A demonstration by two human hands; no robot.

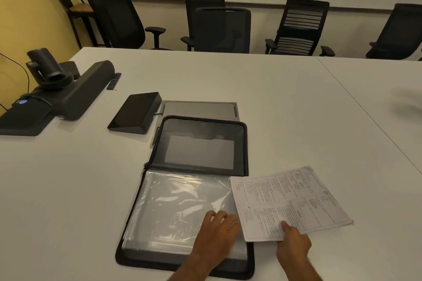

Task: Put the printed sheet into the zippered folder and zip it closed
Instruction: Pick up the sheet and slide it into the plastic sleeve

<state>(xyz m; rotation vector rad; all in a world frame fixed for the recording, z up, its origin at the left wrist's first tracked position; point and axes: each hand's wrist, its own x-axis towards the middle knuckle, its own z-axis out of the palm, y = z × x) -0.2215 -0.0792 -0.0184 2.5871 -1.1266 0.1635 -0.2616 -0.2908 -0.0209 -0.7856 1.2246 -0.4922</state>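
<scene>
A black zippered folder (201,143) lies open on the white table, its lid flat toward the far side. Clear plastic sleeves (173,207) fill its near half. My left hand (217,228) rests on the sleeves near their right edge, fingers curled on the plastic. The printed sheet (290,201) is a folded white paper with dense text, lying just right of the folder and touching its right edge. My right hand (293,242) pinches the sheet's near edge, thumb on top.
A black tablet-like console (134,113) and a grey cable hatch (198,108) lie just beyond the folder. A speaker bar with a camera (57,89) and a remote (113,81) sit far left. Several black office chairs (222,29) line the table's far side.
</scene>
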